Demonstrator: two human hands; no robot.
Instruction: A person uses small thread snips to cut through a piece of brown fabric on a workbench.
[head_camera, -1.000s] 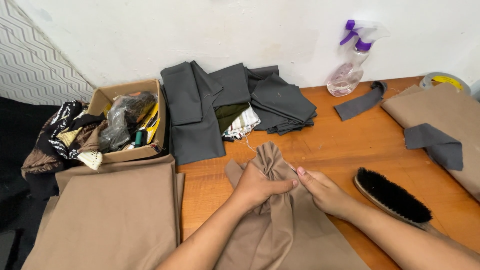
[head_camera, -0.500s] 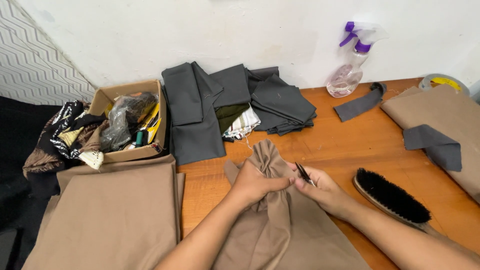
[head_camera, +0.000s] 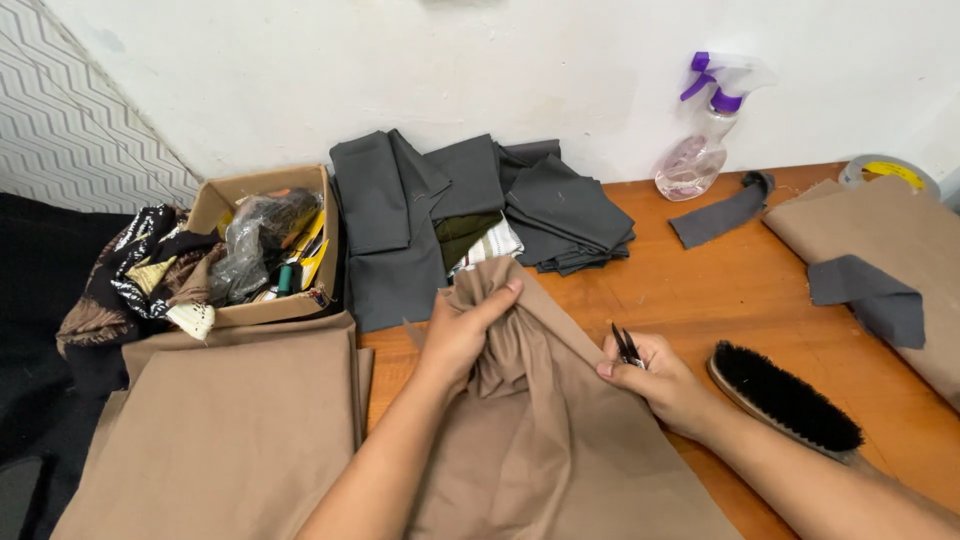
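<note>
Gripping the brown cloth with my left hand, I have the fingers curled tight around a bunched fold near its top end, thumb tucked under and fingertips pressing into the gathers. The cloth lies on the wooden table right in front of me, its lower part spread flat toward my body and its upper part pulled up into a crumpled peak between my two hands. My right hand sits just beside the cloth's right edge, fingers closed around a small pair of dark snips whose tips point up and away from me; the thumb touches the edge of the fabric. Just to the right of that hand lies a black-bristled brush with a wooden back, slanted across the table. To my left a folded stack of the same brown fabric hangs over the table's edge, and behind it stands a cardboard box full of odds and ends. Against the wall lie folded grey pieces, and further right a clear spray bottle with a purple trigger, well apart from my hands.
</note>
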